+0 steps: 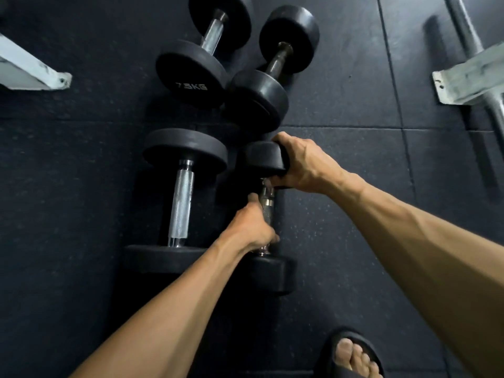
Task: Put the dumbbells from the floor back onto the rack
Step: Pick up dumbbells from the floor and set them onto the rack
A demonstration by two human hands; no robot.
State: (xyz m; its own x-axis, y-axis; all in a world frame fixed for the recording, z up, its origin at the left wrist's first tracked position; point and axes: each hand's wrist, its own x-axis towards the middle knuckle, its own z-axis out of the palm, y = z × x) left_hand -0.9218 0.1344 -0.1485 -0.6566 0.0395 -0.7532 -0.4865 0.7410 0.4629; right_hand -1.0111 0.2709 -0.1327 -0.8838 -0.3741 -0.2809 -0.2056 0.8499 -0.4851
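Note:
Several black dumbbells lie on the dark rubber floor. My left hand [252, 227] is wrapped around the knurled steel handle of the small dumbbell [261, 156] at centre. My right hand [302, 166] grips the side of that dumbbell's far head. Its near head [272, 272] rests by the floor below my left hand. Just left of it lies a larger dumbbell with a bright handle [181, 203]. Beyond them are a dumbbell marked 7.5KG [192, 77] and a dark-handled one [275, 64].
A pale metal rack foot [35, 72] reaches in from the upper left. Another rack foot with a steel tube [469, 77] stands at the upper right. My foot in a black sandal [351, 356] is at the bottom edge. Floor mat seams run right of the dumbbells.

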